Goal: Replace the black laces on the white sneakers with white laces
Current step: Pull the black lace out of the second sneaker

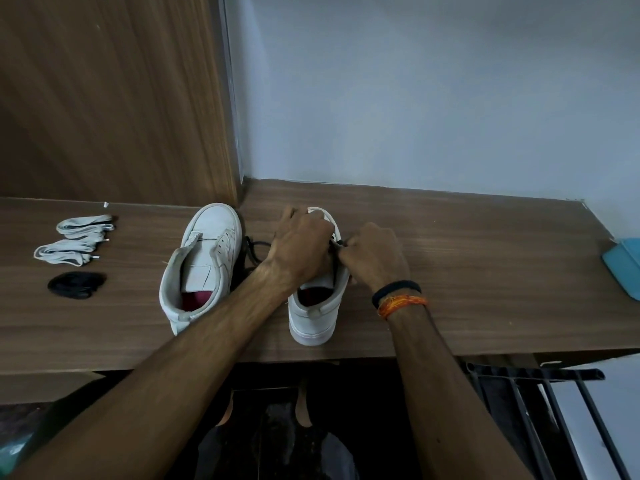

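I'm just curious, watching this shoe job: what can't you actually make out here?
- Right shoe eyelets, head view: both hands, left and right, cover them.
- How much black lace remains threaded: hidden under the hands.
- Fingers' grip: curled out of sight.
- Blue object: cut off by the right edge.
- White laces: tips too small to read.

Bare table [467,271] right of the sneakers lies open; lace bundles [74,244] crowd the left end.

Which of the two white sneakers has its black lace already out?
The left white sneaker: its eyelets are bare, tongue loose. The right white sneaker still has black lace, which the left hand and right hand are working on.
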